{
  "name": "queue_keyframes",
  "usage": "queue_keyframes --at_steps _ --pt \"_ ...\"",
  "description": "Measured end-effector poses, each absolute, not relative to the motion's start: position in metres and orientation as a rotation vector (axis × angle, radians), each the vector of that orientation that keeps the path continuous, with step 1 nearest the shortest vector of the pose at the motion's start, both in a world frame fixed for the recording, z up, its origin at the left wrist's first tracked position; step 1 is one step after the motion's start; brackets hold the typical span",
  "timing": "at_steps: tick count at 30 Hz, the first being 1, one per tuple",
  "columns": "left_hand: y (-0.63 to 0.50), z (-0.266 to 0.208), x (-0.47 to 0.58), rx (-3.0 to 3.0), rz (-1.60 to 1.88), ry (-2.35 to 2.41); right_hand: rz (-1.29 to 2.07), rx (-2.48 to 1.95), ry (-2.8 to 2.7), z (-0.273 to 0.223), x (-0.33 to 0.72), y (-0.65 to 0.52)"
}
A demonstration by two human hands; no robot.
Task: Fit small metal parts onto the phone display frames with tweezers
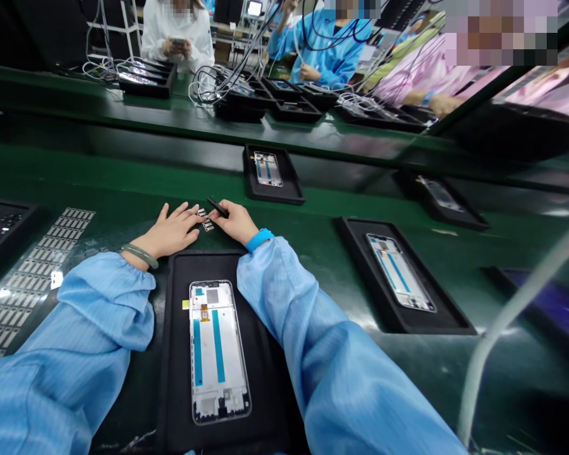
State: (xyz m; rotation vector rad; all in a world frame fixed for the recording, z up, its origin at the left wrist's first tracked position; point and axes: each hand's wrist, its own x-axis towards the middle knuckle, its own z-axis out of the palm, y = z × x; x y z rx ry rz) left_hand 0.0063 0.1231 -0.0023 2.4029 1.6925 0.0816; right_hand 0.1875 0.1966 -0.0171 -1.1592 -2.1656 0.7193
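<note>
My left hand (174,229) lies on the green bench with its fingers spread, the fingertips at a small strip of pale stickers (207,222). Just across that strip, my right hand (236,222) is closed on a slim black tool that looks like tweezers (217,206); its working tip is hidden. Below both hands, a black tray (260,392) sits between my forearms. A silver phone frame (230,373) with two blue strips and a yellow tab at its left edge lies in it.
Sheets of pale stickers (33,268) run along the left, beside a dark tray (9,212). More trays with phone frames stand at the back (277,193) and right (360,253). A white cable (512,309) crosses the right foreground. Co-workers sit beyond the cable-covered rear trays (146,87).
</note>
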Motion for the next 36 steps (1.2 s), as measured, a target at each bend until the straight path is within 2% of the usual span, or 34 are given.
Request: queue_keyframes --at_steps 36 --pt "0.1242 -0.0015 0.006 2.425 0.084 1.659 0.558 -1.127 -2.371 -0.0091 0.192 0.1927"
